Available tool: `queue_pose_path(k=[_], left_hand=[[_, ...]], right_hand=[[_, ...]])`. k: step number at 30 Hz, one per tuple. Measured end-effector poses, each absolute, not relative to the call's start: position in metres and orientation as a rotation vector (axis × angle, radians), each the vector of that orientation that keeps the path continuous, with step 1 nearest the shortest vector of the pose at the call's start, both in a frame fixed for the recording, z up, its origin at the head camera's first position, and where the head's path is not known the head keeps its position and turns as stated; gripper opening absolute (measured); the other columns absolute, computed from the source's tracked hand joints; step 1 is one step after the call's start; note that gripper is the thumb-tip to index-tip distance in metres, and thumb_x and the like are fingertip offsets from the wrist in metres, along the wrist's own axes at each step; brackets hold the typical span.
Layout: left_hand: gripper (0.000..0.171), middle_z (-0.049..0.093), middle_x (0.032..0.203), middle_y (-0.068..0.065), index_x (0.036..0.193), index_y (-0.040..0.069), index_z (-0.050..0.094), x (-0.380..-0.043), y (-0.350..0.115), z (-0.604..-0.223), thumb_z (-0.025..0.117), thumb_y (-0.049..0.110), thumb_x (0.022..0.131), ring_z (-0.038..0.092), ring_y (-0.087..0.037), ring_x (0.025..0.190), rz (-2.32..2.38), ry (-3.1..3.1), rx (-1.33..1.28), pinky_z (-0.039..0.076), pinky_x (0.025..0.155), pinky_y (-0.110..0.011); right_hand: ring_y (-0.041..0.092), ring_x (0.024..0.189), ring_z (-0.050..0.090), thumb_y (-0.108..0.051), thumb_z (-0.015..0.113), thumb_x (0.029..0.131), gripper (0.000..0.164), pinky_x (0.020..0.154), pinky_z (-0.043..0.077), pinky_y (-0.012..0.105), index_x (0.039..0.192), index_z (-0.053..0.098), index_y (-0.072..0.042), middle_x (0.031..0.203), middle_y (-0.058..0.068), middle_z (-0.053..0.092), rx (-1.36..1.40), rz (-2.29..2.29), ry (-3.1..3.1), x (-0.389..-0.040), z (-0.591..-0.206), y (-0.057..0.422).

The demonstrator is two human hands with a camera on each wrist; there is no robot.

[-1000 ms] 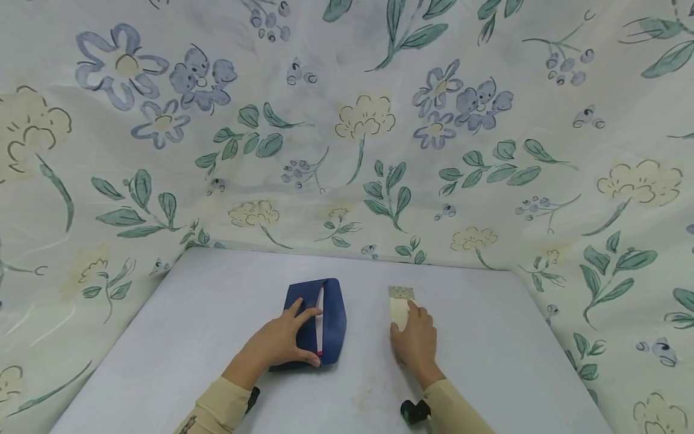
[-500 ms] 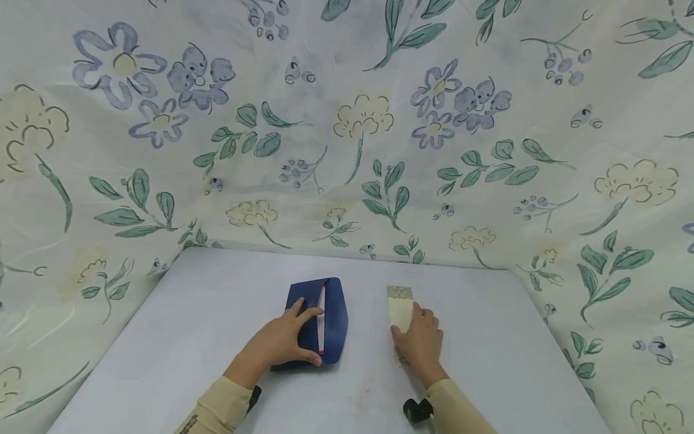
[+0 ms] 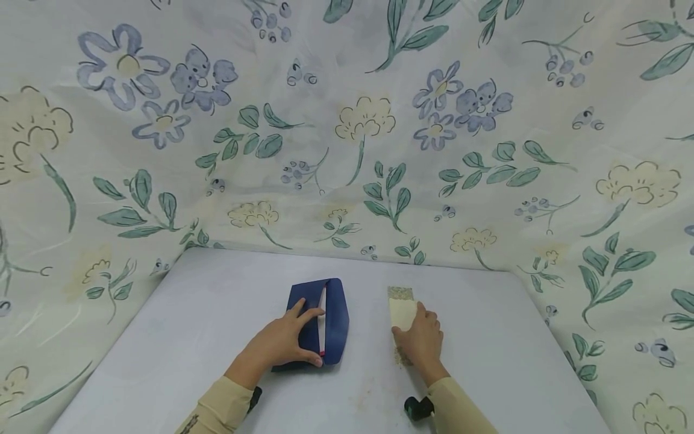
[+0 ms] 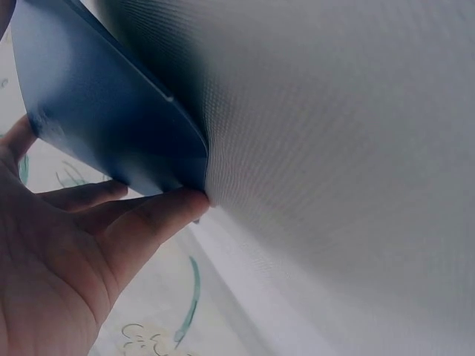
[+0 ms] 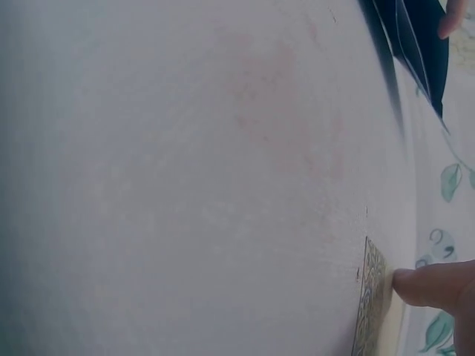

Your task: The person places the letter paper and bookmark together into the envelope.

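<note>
A dark blue envelope [image 3: 337, 322] lies on the table with its pointed flap folded out to the right. A narrow pale strip with a bit of red shows in its opening. My left hand [image 3: 273, 340] is spread over the envelope, thumb at the near corner and a fingertip beside the opening. To the right lies a long cream card [image 3: 402, 313] with gold patterned ends. My right hand [image 3: 423, 337] pinches it by its long sides, thumb on the left. The palm hides part of the near end. In the right wrist view, the thumb [image 5: 427, 287] meets the card's edge.
The white table [image 3: 217, 289] carries faint reddish smudges [image 3: 364, 392] between the forearms. Flower-printed cloth [image 3: 347, 150] rises behind and along both sides. A black wrist device [image 3: 418, 408] sits by the right sleeve.
My right hand has shifted slightly rightward on the card, and more of the card's near patterned end shows. The left hand and the envelope stay almost as they were.
</note>
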State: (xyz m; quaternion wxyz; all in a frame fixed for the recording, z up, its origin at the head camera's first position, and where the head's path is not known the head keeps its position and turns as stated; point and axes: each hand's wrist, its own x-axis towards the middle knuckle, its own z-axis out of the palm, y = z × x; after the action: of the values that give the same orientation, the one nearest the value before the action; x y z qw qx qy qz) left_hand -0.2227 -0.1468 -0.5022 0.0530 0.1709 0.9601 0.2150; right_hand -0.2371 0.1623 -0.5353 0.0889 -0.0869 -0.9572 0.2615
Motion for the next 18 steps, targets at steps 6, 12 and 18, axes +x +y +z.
queue_pose_path(k=[6, 12, 18], left_hand=[[0.107, 0.030, 0.159, -0.030, 0.149, 0.027, 0.049, -0.2227, -0.1471, -0.5013, 0.088, 0.067, 0.058, 0.052, -0.058, 0.125, 0.652, 2.919, 0.519, 0.048, 0.096, -0.067], [0.106, 0.031, 0.159, -0.031, 0.149, 0.026, 0.050, -0.2214, -0.1467, -0.4999, 0.089, 0.066, 0.058, 0.052, -0.059, 0.124, 0.638, 2.923, 0.521, 0.048, 0.095, -0.067], [0.106, 0.031, 0.159, -0.030, 0.148, 0.026, 0.050, -0.2216, -0.1463, -0.5010, 0.089, 0.066, 0.058, 0.052, -0.059, 0.124, 0.637, 2.925, 0.514, 0.047, 0.095, -0.068]], right_hand=[[0.054, 0.120, 0.052, -0.035, 0.081, 0.084, 0.090, 0.097, 0.043, 0.066, 0.146, 0.037, 0.015, 0.129, 0.040, 0.052, -0.274, 0.719, -2.885, -0.2357, -0.5355, 0.1643], [0.055, 0.121, 0.051, -0.037, 0.080, 0.085, 0.094, 0.098, 0.042, 0.067, 0.146, 0.034, 0.018, 0.129, 0.041, 0.051, -0.334, 0.669, -2.932, -0.2363, -0.5325, 0.1634], [0.057, 0.121, 0.050, -0.035, 0.080, 0.084, 0.093, 0.098, 0.042, 0.068, 0.144, 0.035, 0.021, 0.129, 0.043, 0.051, -0.365, 0.672, -2.948, -0.2382, -0.5286, 0.1619]])
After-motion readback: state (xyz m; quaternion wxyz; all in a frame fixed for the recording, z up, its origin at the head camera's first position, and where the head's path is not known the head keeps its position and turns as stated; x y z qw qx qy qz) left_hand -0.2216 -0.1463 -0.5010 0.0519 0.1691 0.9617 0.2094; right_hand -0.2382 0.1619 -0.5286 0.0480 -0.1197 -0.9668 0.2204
